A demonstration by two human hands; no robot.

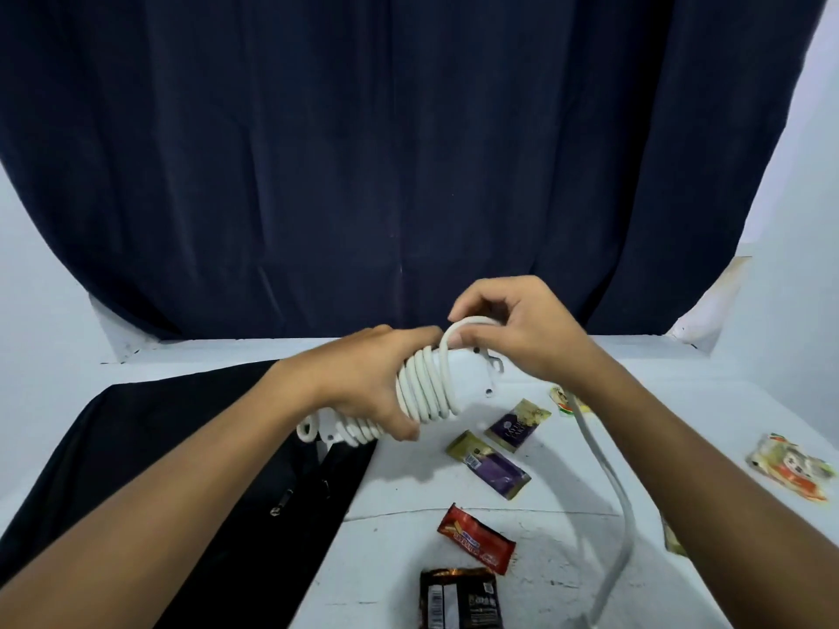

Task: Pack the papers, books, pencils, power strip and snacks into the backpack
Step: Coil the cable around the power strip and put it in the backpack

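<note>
White paint, scuffed and speckled, covers the table (545, 515) in front of us, and pale walls close it in on the left and right. A dark navy curtain (408, 152) hangs across the far side and fills most of the view.

We hold the power strip (472, 374) above the middle of the table. Our left hand (363, 383) wraps its fingers around the body where the white cord (426, 388) is wound in tight coils. Our right hand (522, 329) pinches a loop of that cord at the far end of the strip, fingers closed on it. The loose run of cord drops under our right forearm and curves toward the near edge.

On the left lies the black backpack (159, 469), flat on the table, its zipper pulls showing near the strip.

Snacks lie scattered to the right: two purple-and-gold packets (488, 465) just below the strip, a red wrapper (476, 544) nearer us, a dark brown packet (458, 599) at the near edge, and a pale orange-printed packet (790, 467) far right.
</note>
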